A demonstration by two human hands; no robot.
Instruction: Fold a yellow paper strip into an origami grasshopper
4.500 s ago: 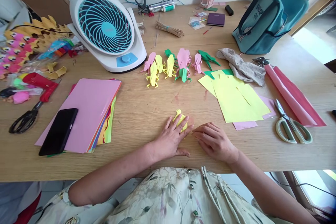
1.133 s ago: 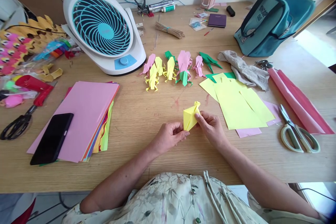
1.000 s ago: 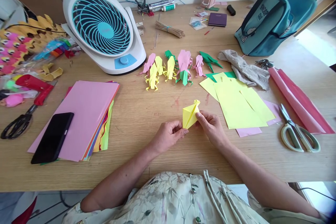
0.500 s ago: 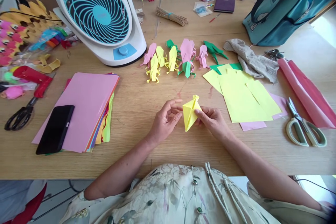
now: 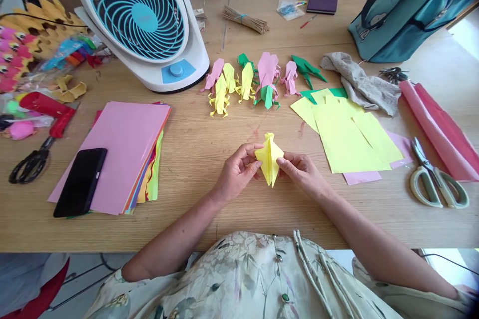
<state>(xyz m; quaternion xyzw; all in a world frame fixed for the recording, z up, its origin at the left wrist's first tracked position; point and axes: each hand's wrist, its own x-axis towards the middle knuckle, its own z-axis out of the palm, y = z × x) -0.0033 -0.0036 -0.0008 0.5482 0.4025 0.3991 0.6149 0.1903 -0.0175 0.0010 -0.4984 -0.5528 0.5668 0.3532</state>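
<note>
Between my hands is a yellow folded-paper piece, diamond-shaped with a centre crease and a small tab at its top. My left hand pinches its left edge between thumb and fingers. On the opposite edge, my right hand grips it the same way, thumb in front. The piece is held upright above the wooden table. Beyond it stand several origami frogs, among them a yellow one and a large pink one. To the right lie yellow paper sheets.
On the left, a black phone rests on a stack of coloured paper. Red-and-black scissors lie farther left. A white fan stands behind. At right are pale-handled scissors, a grey cloth, pink rolled material and a teal bag.
The yellow folded paper has turned to face me, its centre crease now in the middle. My left hand has closed onto its left edge; my right hand still holds the other side.
</note>
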